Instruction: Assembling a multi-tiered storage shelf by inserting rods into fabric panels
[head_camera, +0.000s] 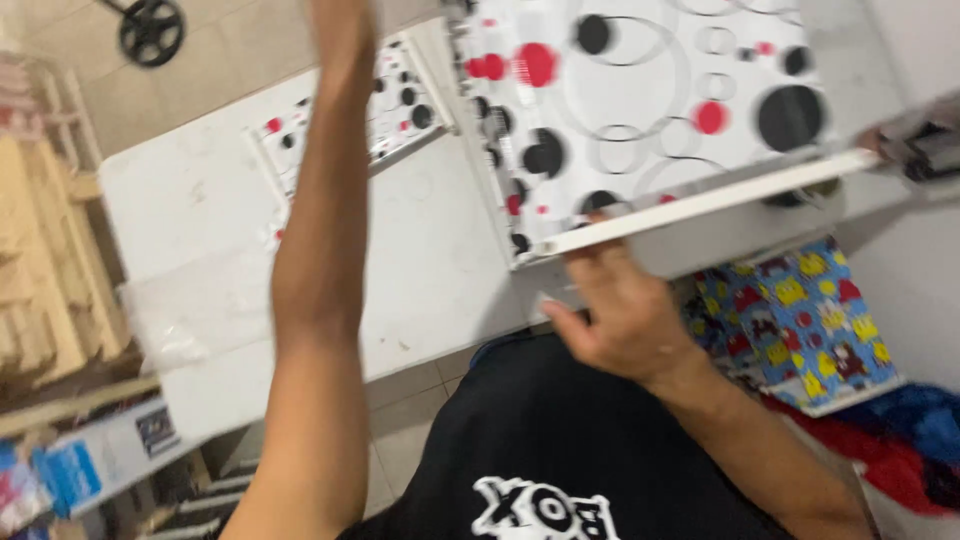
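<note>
Your right hand's under the spotted panel, left arm's way up out of shot

Your right hand sits palm-down at the near edge of the big white panel with black and red circles, fingers tucked beneath its white edge strip and thumb sticking out to the side — so it's propping the panel from below, and the panel tilts over the white table. Your left arm runs straight up the frame and the hand is cut off and blurred at the top edge, so I can't tell what its grip is doing. A smaller panel in the same print lies flat on the table just behind that arm. Container-wise — a colourful cartoon-print box sits on the floor to your right, and its contents can't be made out
</note>
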